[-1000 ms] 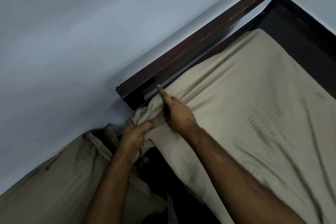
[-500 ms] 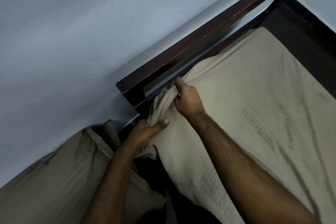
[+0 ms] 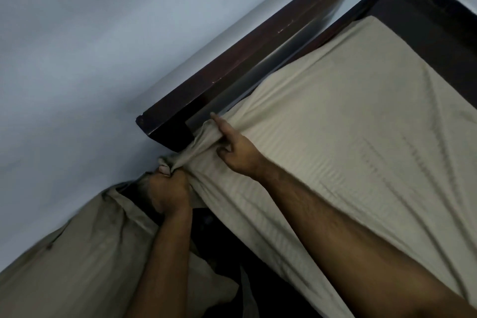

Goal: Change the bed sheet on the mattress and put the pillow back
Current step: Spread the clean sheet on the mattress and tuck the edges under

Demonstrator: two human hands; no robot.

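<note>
Here, sheet [image 3: 348, 137] abuts dark headboard [image 3: 258, 59], seemingly.

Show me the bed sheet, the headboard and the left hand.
bed sheet [image 3: 348, 142]: head view, flat top area.
headboard [image 3: 258, 57]: head view, dark top rail.
left hand [image 3: 167, 188]: head view, back of fist.

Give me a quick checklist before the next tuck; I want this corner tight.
1. Left hand grips the bunched sheet corner: ok.
2. Right hand holds the sheet at the corner by the headboard: ok.
3. Sheet spread over the mattress top: ok, a few creases.
4. Corner tucked under the mattress: not ok, bunched outside.
5. Far corners tucked: cannot tell.
6. Pillow back on the bed: not ok, it lies beside the bed.
</note>
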